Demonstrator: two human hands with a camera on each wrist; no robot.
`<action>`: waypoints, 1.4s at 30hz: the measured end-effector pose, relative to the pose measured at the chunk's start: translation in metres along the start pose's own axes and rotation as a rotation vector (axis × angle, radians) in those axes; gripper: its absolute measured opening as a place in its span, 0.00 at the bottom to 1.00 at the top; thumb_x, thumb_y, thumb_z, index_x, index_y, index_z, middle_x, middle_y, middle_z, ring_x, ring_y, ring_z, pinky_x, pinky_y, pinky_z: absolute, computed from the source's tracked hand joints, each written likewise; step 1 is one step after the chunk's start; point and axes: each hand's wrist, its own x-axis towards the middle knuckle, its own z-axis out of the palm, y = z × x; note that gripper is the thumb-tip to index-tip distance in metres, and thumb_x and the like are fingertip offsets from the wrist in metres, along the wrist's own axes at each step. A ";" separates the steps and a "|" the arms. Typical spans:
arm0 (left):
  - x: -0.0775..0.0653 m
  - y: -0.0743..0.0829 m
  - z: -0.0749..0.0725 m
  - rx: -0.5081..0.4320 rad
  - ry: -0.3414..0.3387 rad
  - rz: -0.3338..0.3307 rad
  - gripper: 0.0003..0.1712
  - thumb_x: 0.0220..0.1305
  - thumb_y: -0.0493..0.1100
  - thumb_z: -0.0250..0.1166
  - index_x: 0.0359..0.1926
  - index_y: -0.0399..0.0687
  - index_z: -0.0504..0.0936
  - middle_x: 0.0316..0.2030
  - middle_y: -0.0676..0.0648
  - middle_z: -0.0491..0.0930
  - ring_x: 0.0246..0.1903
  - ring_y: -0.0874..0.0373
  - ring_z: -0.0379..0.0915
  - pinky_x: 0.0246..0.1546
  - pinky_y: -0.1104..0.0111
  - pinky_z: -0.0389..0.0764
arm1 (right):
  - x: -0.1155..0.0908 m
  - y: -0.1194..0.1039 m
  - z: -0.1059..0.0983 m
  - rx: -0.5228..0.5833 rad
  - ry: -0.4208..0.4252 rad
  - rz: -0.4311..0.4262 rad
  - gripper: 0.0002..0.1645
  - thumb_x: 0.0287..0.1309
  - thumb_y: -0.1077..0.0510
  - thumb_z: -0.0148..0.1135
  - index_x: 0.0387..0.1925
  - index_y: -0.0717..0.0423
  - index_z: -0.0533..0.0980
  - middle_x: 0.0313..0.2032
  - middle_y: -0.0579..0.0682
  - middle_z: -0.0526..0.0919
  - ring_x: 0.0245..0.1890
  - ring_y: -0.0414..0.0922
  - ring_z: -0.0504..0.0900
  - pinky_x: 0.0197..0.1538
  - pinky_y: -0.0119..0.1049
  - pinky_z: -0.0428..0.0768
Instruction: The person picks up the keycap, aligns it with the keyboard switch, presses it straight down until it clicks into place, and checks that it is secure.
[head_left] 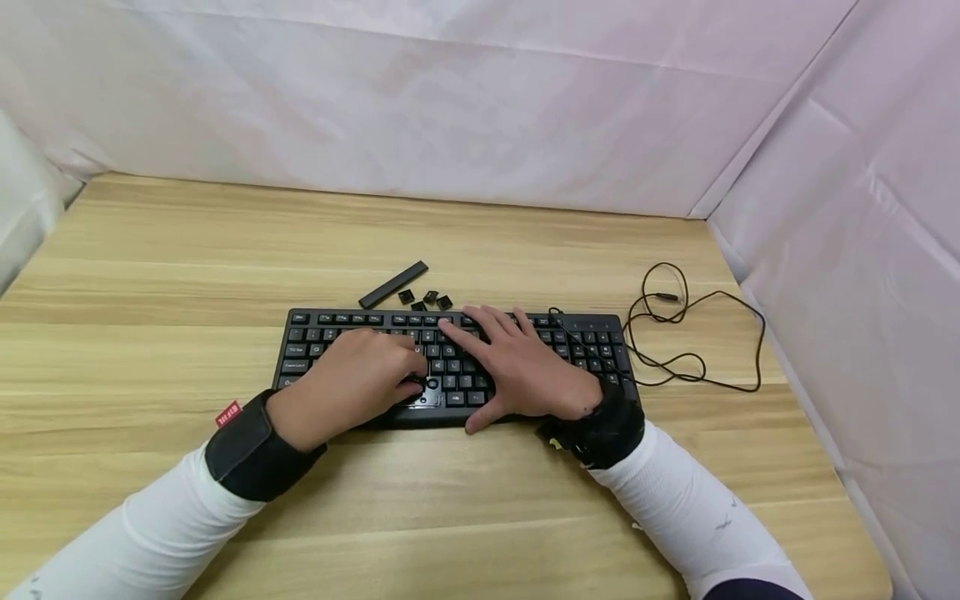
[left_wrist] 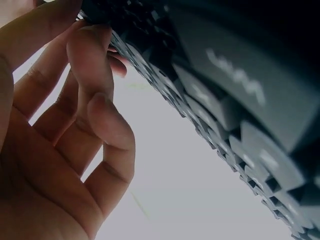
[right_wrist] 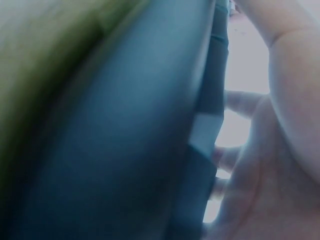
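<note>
A black computer keyboard (head_left: 454, 398) lies flat on the table under both hands. My left hand (head_left: 360, 375) is over its left half with curled fingers. Thumb and index finger pinch a small black keycap, mostly hidden, at a spot near the front edge where keys are off and the base shows. In the left wrist view, the fingertips of the left hand (left_wrist: 60, 170) meet at the key rows. My right hand (head_left: 528, 371) rests across the keyboard right of centre, fingers spread and thumb at the front edge. The right wrist view shows its palm (right_wrist: 270, 185) beside the keyboard's edge.
Behind the keyboard lie a long black spacebar (head_left: 393, 284) and several loose keycaps (head_left: 431, 297). A thin black cable (head_left: 761, 342) loops over the table at the right, its plug (head_left: 666, 297) inside one loop. White cloth (head_left: 450, 108) walls the table's back and right sides.
</note>
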 end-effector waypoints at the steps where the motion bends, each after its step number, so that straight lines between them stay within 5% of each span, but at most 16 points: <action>1: 0.000 0.000 0.000 -0.003 0.004 -0.003 0.05 0.49 0.45 0.73 0.26 0.52 0.85 0.24 0.53 0.80 0.22 0.60 0.74 0.23 0.62 0.79 | 0.000 0.000 0.000 -0.001 0.002 0.000 0.74 0.27 0.19 0.61 0.74 0.44 0.45 0.71 0.60 0.48 0.68 0.54 0.44 0.63 0.68 0.50; 42: 0.001 0.001 -0.001 0.068 -0.029 0.004 0.07 0.50 0.46 0.71 0.28 0.49 0.85 0.24 0.51 0.78 0.19 0.58 0.72 0.20 0.61 0.78 | 0.000 0.001 0.002 -0.012 0.022 -0.009 0.73 0.27 0.19 0.62 0.74 0.44 0.46 0.70 0.60 0.49 0.68 0.56 0.46 0.62 0.68 0.50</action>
